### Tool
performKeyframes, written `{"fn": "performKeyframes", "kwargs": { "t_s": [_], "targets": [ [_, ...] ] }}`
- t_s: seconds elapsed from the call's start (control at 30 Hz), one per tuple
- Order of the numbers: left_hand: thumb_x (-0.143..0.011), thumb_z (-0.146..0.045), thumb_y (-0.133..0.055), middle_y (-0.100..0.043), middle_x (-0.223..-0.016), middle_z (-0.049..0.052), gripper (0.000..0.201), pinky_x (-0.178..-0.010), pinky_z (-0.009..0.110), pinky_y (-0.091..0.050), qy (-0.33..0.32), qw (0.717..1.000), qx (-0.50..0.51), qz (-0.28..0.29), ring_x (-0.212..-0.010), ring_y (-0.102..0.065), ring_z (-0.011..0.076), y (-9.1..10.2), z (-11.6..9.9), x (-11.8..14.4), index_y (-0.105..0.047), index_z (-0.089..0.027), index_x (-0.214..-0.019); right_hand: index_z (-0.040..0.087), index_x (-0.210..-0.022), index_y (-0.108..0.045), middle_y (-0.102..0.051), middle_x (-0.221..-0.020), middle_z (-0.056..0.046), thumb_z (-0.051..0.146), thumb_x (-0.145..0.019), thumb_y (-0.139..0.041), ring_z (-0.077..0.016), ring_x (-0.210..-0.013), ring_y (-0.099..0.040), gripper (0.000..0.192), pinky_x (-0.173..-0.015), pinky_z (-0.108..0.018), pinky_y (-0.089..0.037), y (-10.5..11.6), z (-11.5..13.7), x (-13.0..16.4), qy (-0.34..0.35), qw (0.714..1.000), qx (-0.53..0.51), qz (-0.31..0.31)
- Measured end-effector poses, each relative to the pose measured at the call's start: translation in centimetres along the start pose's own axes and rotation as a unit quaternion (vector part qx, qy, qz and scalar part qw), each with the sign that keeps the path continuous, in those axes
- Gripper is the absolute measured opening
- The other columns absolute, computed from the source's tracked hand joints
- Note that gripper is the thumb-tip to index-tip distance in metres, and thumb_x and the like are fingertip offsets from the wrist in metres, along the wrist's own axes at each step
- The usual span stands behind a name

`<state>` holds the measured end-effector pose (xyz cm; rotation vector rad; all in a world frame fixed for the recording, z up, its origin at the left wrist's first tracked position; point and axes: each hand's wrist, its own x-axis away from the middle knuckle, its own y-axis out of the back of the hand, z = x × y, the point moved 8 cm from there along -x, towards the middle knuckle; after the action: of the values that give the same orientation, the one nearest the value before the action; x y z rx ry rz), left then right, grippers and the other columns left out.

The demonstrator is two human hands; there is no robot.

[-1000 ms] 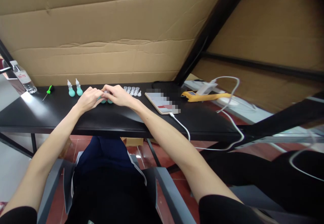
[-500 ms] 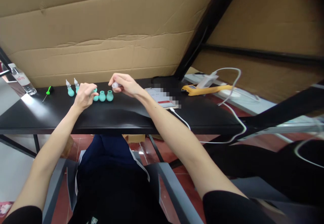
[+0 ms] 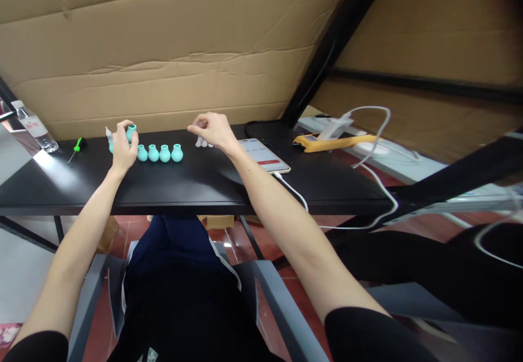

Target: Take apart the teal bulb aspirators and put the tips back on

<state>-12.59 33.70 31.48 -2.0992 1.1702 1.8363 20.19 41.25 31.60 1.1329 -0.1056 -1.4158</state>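
Head view: your left hand (image 3: 121, 146) pinches a small teal rubber bulb (image 3: 131, 132) lifted above the black table (image 3: 204, 185) (four more bulbs (image 3: 159, 153) stand beside it). Your right hand (image 3: 212, 129) closes over the clear plastic tips (image 3: 203, 142).

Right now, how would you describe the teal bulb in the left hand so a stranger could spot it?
Find the black table before the cardboard wall. Near its far left edge stands a row of teal bulbs. The teal bulb is pinched in the left hand, raised above the row, while the others sit on the table.
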Motion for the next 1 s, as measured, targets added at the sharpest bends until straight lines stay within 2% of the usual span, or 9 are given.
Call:
{"fn": "performKeyframes", "kwargs": {
  "t_s": [0.1, 0.23, 0.43, 0.6, 0.73, 0.87, 1.0],
  "targets": [
    [-0.121, -0.057, -0.060, -0.083, -0.129, 0.008, 0.033, -0.125, 0.055, -0.060, -0.025, 0.999, -0.019, 0.029, -0.116, -0.082, 0.0306, -0.5, -0.4, 0.1, -0.065, -0.029, -0.137, 0.019, -0.115, -0.090, -0.089, -0.116, -0.014, 0.032, -0.108, -0.084, -0.0347, -0.107, -0.082, 0.016, -0.106, -0.047, -0.061, -1.2, 0.0, -0.1, 0.010, 0.998, 0.039, 0.038],
    [-0.118, -0.052, -0.062, -0.084, -0.120, 0.006, 0.027, -0.122, 0.056, -0.063, -0.037, 0.998, -0.034, 0.035, -0.109, -0.083, 0.0294, -0.6, -0.8, -0.1, -0.067, -0.029, -0.130, 0.018, -0.128, -0.089, -0.088, -0.129, -0.018, 0.028, -0.112, -0.083, -0.0379, -0.121, -0.079, 0.020, -0.115, -0.051, -0.058, -2.9, 0.0, -0.2, 0.028, 0.992, 0.091, 0.082],
    [-0.113, -0.048, -0.068, -0.085, -0.117, 0.005, 0.022, -0.121, 0.056, -0.062, -0.041, 0.997, -0.050, 0.032, -0.108, -0.083, 0.0288, -0.7, -1.0, -0.3, -0.069, -0.029, -0.124, 0.018, -0.128, -0.090, -0.080, -0.147, -0.026, 0.031, -0.116, -0.078, -0.0514, -0.147, -0.065, 0.022, -0.119, -0.066, -0.052, -4.0, -1.9, -0.9, 0.023, 0.984, 0.156, 0.084],
    [-0.114, -0.050, -0.069, -0.087, -0.120, 0.008, 0.022, -0.125, 0.059, -0.059, -0.040, 0.996, -0.053, 0.055, -0.115, -0.084, 0.0308, -1.2, -1.3, -0.4, -0.069, -0.028, -0.120, 0.019, -0.138, -0.084, -0.084, -0.143, -0.025, 0.032, -0.118, -0.071, -0.0551, -0.147, -0.063, 0.026, -0.120, -0.074, -0.047, -4.3, -2.4, -1.3, 0.043, 0.985, 0.155, 0.065],
    [-0.115, -0.052, -0.070, -0.086, -0.117, 0.008, 0.024, -0.125, 0.059, -0.058, -0.033, 0.996, -0.054, 0.056, -0.115, -0.083, 0.0312, -1.2, -1.3, -0.4, -0.070, -0.029, -0.119, 0.015, -0.147, -0.074, -0.084, -0.141, -0.027, 0.033, -0.120, -0.068, -0.0536, -0.145, -0.064, 0.033, -0.122, -0.073, -0.044, -4.7, -2.5, -1.3, 0.035, 0.982, 0.178, 0.048],
    [-0.116, -0.050, -0.069, -0.086, -0.121, 0.008, 0.022, -0.130, 0.058, -0.055, -0.030, 0.996, -0.052, 0.071, -0.121, -0.082, 0.0320, -1.5, -1.1, -0.4, -0.071, -0.029, -0.123, 0.014, -0.145, -0.070, -0.084, -0.142, -0.030, 0.033, -0.120, -0.068, -0.0546, -0.145, -0.062, 0.031, -0.122, -0.073, -0.042, -5.4, -2.7, -1.2, 0.042, 0.976, 0.209, 0.052],
    [-0.115, -0.050, -0.071, -0.085, -0.122, 0.007, 0.022, -0.136, 0.062, -0.051, -0.023, 0.995, -0.040, 0.086, -0.125, -0.082, 0.0329, -1.8, -1.1, -0.5, -0.071, -0.029, -0.123, 0.017, -0.135, -0.079, -0.084, -0.141, -0.029, 0.033, -0.117, -0.071, -0.0561, -0.146, -0.062, 0.025, -0.123, -0.079, -0.039, -5.7, -3.3, -1.3, 0.064, 0.977, 0.193, 0.062]
  ]
}}
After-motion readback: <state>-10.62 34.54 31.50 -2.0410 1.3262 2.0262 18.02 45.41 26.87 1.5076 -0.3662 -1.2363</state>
